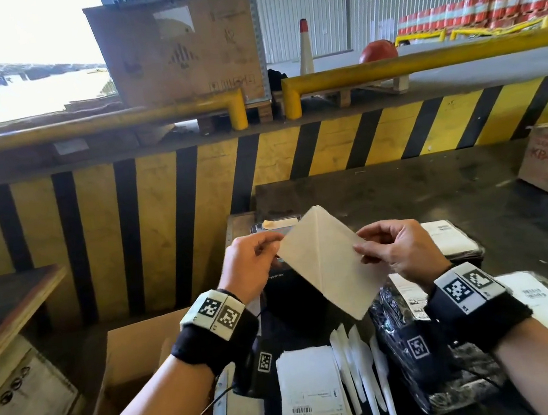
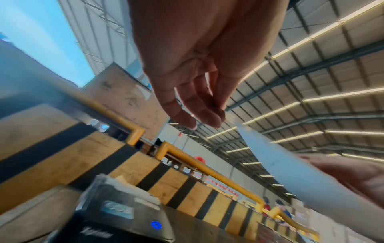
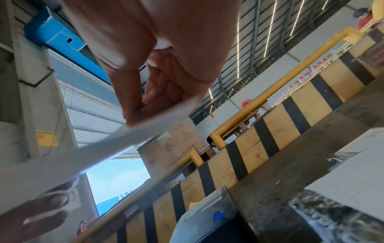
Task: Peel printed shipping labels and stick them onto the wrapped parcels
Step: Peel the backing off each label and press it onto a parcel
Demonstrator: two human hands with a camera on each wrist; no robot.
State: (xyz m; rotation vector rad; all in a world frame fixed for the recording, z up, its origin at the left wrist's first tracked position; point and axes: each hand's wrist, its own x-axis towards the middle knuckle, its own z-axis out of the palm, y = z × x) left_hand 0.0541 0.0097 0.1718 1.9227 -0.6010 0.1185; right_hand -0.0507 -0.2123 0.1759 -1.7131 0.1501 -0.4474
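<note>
Shipping label sheet pinched by left hand at 9 o'clock corner, right hand at 3 o'clock; peel barely begun. Wrapped parcels at 5 o'clock already labelled.

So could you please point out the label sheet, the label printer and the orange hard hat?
label sheet (image 1: pixel 329 262): head view, middle of its blank back.
label printer (image 2: pixel 124 218): left wrist view, its dark top.
orange hard hat (image 1: pixel 377 51): head view, its dome.

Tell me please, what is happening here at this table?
A person holds one label sheet up in the air, the left hand pinching its left corner and the right hand its right edge. It looks like peeling is starting. Below are a black label printer, loose printed labels and black wrapped parcels, some already labelled.
</note>
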